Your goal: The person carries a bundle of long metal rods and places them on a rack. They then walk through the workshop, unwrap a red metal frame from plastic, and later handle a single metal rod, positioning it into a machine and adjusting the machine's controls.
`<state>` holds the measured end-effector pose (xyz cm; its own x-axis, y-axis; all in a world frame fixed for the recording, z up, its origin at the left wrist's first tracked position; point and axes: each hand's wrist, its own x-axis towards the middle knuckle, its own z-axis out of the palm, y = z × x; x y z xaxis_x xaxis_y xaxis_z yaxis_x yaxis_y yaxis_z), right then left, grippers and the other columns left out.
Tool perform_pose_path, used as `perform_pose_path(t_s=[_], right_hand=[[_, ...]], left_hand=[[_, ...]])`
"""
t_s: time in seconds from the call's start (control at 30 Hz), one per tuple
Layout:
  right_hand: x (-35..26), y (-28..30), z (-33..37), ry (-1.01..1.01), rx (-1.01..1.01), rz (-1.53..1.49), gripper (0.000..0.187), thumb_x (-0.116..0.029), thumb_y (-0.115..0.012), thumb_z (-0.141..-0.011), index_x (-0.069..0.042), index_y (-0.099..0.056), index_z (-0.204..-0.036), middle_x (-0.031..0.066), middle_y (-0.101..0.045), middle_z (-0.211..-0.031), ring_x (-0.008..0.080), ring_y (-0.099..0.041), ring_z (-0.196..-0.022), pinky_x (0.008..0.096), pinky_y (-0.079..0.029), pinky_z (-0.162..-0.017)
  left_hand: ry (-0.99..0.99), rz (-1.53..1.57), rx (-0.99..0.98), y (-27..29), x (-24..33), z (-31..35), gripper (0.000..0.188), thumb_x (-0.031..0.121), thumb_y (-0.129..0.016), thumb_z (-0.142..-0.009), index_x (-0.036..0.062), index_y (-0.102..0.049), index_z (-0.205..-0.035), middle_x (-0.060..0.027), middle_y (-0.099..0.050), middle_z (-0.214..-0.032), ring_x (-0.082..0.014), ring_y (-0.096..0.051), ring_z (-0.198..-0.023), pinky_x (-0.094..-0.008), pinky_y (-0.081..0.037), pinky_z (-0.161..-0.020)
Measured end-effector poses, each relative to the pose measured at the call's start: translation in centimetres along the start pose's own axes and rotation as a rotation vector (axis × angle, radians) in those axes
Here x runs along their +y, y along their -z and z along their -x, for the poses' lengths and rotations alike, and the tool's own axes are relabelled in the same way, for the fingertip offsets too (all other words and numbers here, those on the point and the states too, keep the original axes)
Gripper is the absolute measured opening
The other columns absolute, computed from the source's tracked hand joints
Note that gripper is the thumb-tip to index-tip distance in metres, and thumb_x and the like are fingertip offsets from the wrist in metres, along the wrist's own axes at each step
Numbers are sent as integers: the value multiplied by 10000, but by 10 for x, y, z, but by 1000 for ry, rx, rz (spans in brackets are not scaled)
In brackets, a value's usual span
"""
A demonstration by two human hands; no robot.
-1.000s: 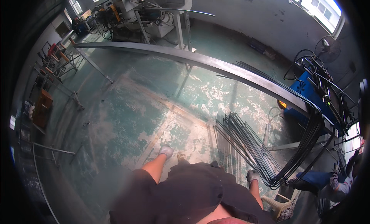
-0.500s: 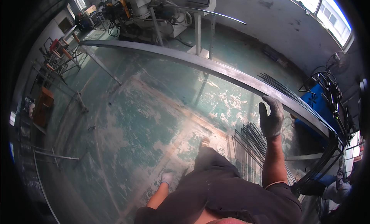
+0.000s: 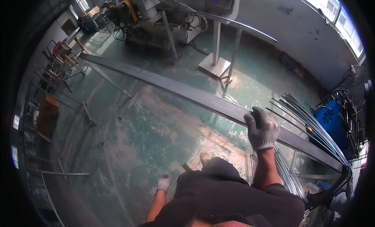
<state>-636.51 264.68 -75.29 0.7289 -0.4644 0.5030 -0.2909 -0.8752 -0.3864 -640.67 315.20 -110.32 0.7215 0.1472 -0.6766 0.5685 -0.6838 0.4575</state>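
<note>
My right hand (image 3: 261, 127), in a grey knit glove, is stretched forward with its fingers curled over the near edge of a long grey steel rail (image 3: 187, 95). A bundle of thin metal rods (image 3: 312, 129) lies along the rail, their ends fanning out just right of this hand. I cannot see whether a rod is inside the grip. My left hand (image 3: 163, 183), also gloved, hangs low beside my dark trousers and holds nothing. One shoe (image 3: 204, 156) shows on the floor below the rail.
A worn green concrete floor (image 3: 148, 133) spreads to the left. A bending machine (image 3: 164, 20) and a control post on a white base (image 3: 215, 65) stand behind the rail. A blue machine (image 3: 332, 121) stands at right, metal racks (image 3: 62, 67) at far left.
My right hand rose from beside my leg to the rail and slid left toward the rod ends. My left hand dropped lower, and the view turned toward the machines.
</note>
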Motion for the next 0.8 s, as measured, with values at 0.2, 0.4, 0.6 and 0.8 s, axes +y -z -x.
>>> perform_pose_path(t_s=[0.2, 0.4, 0.6, 0.8], right_hand=[[-126, -112, -56, 234, -153, -29, 629, -497, -908, -898, -69, -728, -1322, 158, -793, -1166, 387, -755, -1058, 508, -568, -973], [-236, -204, -96, 256, -105, 41, 551, -462, -909, -906, -89, -760, -1285, 116, -807, -1125, 363, -772, -1036, 480, -597, -944], [-340, -304, -137, 215, -21, 190, 428, -501, -843, -961, -138, -801, -1186, 124, -819, -1070, 381, -779, -1005, 513, -609, -880], [-434, -389, -182, 161, -91, 276, 495, -582, -785, -1002, -165, -805, -1267, 119, -824, -1158, 381, -777, -1075, 519, -611, -945]], left_hand=[[89, 467, 109, 38, -4, -115, 380, 238, -755, -949, -41, -792, -1205, -173, -820, -1052, -223, -768, -895, -395, -605, -830], [-109, 53, -98, 58, -1, -152, 465, 335, -773, -963, 51, -776, -1330, -184, -817, -1296, -369, -764, -1254, -459, -577, -1108], [75, 334, 103, 220, -28, -242, 500, 386, -761, -987, 41, -768, -1348, -181, -823, -1303, -319, -778, -1251, -426, -585, -1091], [278, 234, 225, 384, -78, -291, 444, 373, -778, -983, 24, -823, -1253, -178, -843, -1251, -317, -792, -1203, -442, -589, -1032]])
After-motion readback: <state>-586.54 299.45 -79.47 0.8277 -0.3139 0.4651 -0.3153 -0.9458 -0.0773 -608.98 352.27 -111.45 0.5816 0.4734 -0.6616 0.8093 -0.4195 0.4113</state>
